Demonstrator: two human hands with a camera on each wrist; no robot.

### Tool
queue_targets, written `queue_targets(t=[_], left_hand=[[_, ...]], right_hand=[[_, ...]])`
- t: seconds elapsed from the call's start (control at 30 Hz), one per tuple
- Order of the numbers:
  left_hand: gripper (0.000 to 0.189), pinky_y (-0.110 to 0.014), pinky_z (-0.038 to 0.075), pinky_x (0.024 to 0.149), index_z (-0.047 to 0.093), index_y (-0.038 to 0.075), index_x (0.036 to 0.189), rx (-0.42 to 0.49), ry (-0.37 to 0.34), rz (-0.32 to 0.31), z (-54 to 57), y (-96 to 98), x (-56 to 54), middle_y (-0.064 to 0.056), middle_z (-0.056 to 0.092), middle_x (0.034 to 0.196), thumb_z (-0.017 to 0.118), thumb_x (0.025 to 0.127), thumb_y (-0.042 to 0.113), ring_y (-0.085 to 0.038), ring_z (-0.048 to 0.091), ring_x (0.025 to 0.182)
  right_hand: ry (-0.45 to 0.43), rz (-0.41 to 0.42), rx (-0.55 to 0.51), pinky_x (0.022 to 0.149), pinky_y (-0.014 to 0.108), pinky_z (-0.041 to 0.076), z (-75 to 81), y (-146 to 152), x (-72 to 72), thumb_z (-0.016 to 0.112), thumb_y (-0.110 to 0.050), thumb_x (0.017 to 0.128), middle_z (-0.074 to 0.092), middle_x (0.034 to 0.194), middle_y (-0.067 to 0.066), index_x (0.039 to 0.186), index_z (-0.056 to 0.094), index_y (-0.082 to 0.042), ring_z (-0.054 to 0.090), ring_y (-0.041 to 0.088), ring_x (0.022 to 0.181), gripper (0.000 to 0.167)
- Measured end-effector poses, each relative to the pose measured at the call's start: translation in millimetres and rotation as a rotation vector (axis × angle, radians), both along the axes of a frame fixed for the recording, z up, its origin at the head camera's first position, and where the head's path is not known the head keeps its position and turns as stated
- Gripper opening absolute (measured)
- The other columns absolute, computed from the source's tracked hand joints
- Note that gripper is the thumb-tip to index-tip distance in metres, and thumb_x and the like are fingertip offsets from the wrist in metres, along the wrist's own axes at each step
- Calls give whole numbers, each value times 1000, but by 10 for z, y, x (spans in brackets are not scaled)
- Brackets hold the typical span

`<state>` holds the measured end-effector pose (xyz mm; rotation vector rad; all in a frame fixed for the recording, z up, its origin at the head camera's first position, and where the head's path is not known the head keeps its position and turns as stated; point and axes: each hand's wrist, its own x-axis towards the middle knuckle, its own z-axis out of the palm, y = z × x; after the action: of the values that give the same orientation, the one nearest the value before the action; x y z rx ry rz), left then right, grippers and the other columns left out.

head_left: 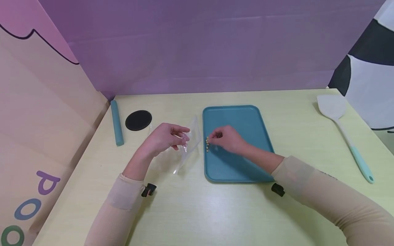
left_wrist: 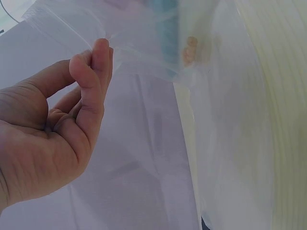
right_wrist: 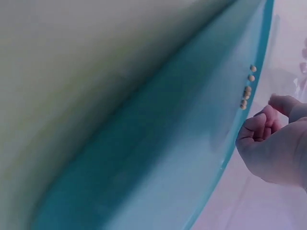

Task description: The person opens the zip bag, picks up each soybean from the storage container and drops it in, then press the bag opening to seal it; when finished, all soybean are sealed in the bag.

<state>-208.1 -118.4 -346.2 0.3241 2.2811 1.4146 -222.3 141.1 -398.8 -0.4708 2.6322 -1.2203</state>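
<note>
My left hand [head_left: 168, 137] pinches a clear plastic bag [head_left: 191, 138] by its edge, thumb against the fingertips, left of the tray. In the left wrist view, a small tan clump [left_wrist: 190, 51] shows through the bag's film. Several small tan beans [head_left: 207, 149] lie in a row along the left rim of a blue rectangular tray [head_left: 237, 116]. My right hand [head_left: 227, 139] is over that side of the tray, fingers curled and fingertips right at the beans. The right wrist view shows the same beans [right_wrist: 247, 91] beside the hand; whether one is pinched I cannot tell.
A black round disc [head_left: 138, 120] and a blue stick [head_left: 117, 123] lie at the back left of the pale table [head_left: 215, 215]. A spatula [head_left: 344, 130] with a white head and mint handle lies at the right. A purple sheet [head_left: 200, 48] hangs behind the table.
</note>
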Motion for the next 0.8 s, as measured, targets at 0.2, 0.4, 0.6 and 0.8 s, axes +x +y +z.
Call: queue_targets(t=[0.2, 0.4, 0.6, 0.8], left_hand=[[45, -31, 58, 73, 62, 2, 137, -3, 3, 0, 5, -7, -10, -21, 69, 118, 68, 93, 0, -35, 70, 100], [45, -32, 57, 74, 62, 2, 138, -4, -3, -1, -5, -1, -17, -20, 69, 117, 68, 93, 1, -31, 70, 99], [45, -32, 57, 74, 62, 2, 138, -7, -5, 0, -5, -3, -10, -18, 70, 117, 68, 93, 2, -27, 70, 96], [45, -32, 58, 75, 62, 3, 138, -12, 0, -3, -8, -10, -9, -17, 70, 116, 68, 93, 2, -25, 70, 95]], right_hand=[[-13, -51, -107, 71, 33, 52, 124, -27, 12, 71, -19, 95, 71, 93, 8, 102, 77, -6, 59, 23, 84, 15], [-49, -47, -204, 78, 42, 55, 220, -100, 69, 72, -21, 95, 71, 102, 13, 109, 76, -8, 61, 34, 93, 19], [-83, -26, -256, 83, 53, 54, 252, -193, 118, 73, -20, 95, 70, 101, 15, 108, 76, -7, 61, 40, 95, 19], [-100, -2, -246, 82, 51, 54, 252, -219, 147, 73, -20, 95, 69, 96, 10, 107, 76, -7, 61, 36, 90, 19]])
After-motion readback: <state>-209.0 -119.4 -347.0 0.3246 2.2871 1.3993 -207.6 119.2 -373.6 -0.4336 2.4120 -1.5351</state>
